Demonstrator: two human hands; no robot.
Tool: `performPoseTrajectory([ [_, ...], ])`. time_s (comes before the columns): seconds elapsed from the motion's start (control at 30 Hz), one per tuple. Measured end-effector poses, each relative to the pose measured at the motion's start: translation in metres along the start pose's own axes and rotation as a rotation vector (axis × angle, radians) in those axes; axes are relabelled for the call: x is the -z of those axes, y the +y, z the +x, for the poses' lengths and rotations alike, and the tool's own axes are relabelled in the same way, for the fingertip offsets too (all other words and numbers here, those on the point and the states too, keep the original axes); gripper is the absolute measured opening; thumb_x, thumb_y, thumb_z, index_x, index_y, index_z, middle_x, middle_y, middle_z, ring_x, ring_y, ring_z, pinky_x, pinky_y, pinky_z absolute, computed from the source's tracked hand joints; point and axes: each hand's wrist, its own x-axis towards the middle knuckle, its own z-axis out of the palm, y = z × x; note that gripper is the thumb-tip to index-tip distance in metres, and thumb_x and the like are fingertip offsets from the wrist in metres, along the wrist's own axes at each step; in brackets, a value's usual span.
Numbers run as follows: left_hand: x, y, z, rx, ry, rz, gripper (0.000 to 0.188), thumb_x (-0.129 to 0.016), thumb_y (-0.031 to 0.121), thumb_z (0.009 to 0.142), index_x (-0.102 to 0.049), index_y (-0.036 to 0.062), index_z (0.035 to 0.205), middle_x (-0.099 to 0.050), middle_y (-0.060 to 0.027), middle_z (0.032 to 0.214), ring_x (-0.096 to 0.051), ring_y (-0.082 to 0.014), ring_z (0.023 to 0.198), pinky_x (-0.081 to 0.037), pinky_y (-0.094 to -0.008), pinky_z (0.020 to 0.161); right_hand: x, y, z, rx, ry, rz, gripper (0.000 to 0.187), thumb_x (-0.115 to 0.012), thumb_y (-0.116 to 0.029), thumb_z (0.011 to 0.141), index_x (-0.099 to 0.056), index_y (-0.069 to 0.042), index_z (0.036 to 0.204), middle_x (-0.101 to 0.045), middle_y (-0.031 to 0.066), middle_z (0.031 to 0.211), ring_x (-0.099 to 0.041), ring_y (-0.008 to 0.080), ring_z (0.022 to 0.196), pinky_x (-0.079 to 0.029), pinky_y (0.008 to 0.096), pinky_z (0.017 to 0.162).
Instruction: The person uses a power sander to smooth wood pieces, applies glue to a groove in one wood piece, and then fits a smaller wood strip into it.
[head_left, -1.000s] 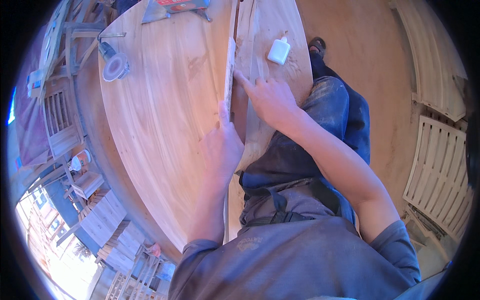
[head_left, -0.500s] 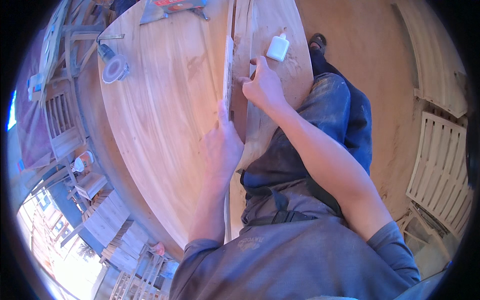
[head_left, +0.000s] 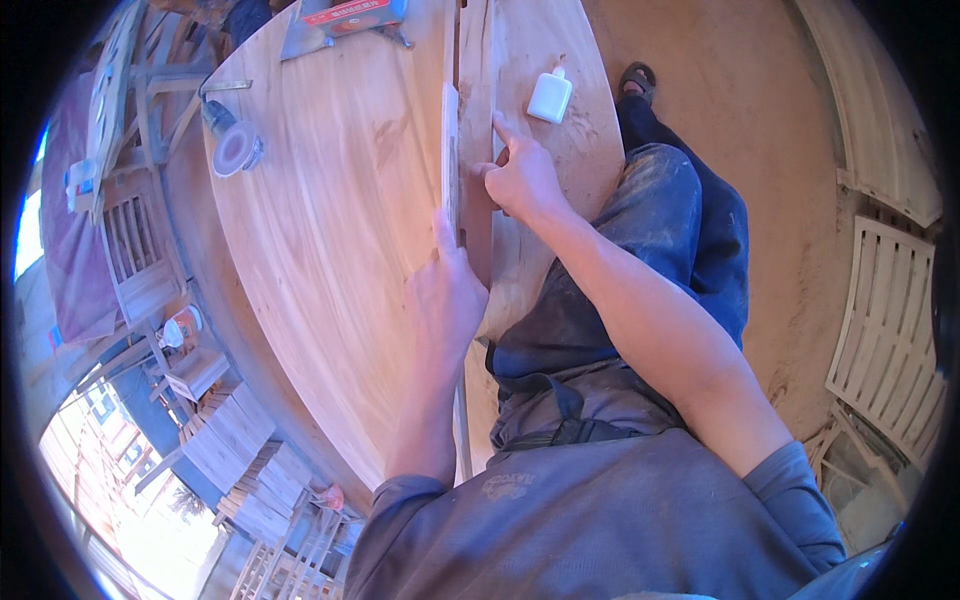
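Observation:
A pale, narrow wooden strip (head_left: 450, 150) lies lengthwise along the inner edge of a large wooden panel (head_left: 330, 170). My left hand (head_left: 447, 295) is closed at the strip's near end, one finger stretched along it; its other fingers are curled and partly hidden. Across a dark brown slot, my right hand (head_left: 522, 178) rests at the edge of a narrower curved board (head_left: 590, 120). Its index finger points away from me and its thumb stands apart, with nothing seen between them. Just beyond that hand is a small white squeeze bottle (head_left: 550, 97) with a nozzle.
A power tool with a round disc (head_left: 236, 149) sits at the panel's left edge. Near the far end lies a red and grey package (head_left: 350, 18). Slatted wooden pieces (head_left: 890, 330) lean at the right, and stacked boards (head_left: 230, 430) stand at the lower left.
The view has shifted slightly, so the surroundings sit a little differently. My right thumb and index finger stay apart, and my left hand keeps its place at the strip.

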Motion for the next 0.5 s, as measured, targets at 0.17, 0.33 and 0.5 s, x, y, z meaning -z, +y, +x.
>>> performPoseTrajectory([
  [0.17, 0.011, 0.012, 0.022, 0.006, -0.022, -0.021, 0.065, -0.056, 0.012, 0.099, -0.032, 0.0034, 0.158, -0.071, -0.0274, 0.083, -0.07, -0.0468, 0.074, -0.053, -0.0562, 0.066, -0.002, -0.003, 0.0, 0.007, 0.081, -0.122, 0.075, -0.075, -0.012, 0.087, -0.048, -0.007, 0.157, -0.074, 0.0186, 0.088, -0.075, 0.0301, 0.08, -0.06, 0.042, 0.074],
  [0.33, 0.005, 0.002, 0.006, -0.045, 0.032, -0.014, 0.067, -0.058, 0.009, 0.097, -0.032, 0.0028, 0.159, -0.071, -0.0279, 0.085, -0.069, -0.0474, 0.074, -0.053, -0.0555, 0.067, 0.008, -0.022, -0.009, -0.042, 0.019, -0.026, 0.077, -0.077, -0.015, 0.084, -0.047, -0.001, 0.154, -0.065, 0.0312, 0.132, -0.061, 0.0445, 0.127, -0.049, 0.0481, 0.108],
  [0.5, -0.007, -0.02, -0.058, -0.011, -0.017, -0.085, 0.069, -0.058, 0.006, 0.097, -0.031, 0.0039, 0.16, -0.07, -0.0284, 0.084, -0.069, -0.0466, 0.074, -0.053, -0.0534, 0.066, 0.003, -0.011, -0.003, -0.037, 0.046, -0.014, 0.075, -0.077, -0.013, 0.085, -0.049, -0.003, 0.154, -0.068, 0.0268, 0.116, -0.065, 0.0384, 0.106, -0.052, 0.0451, 0.093],
])
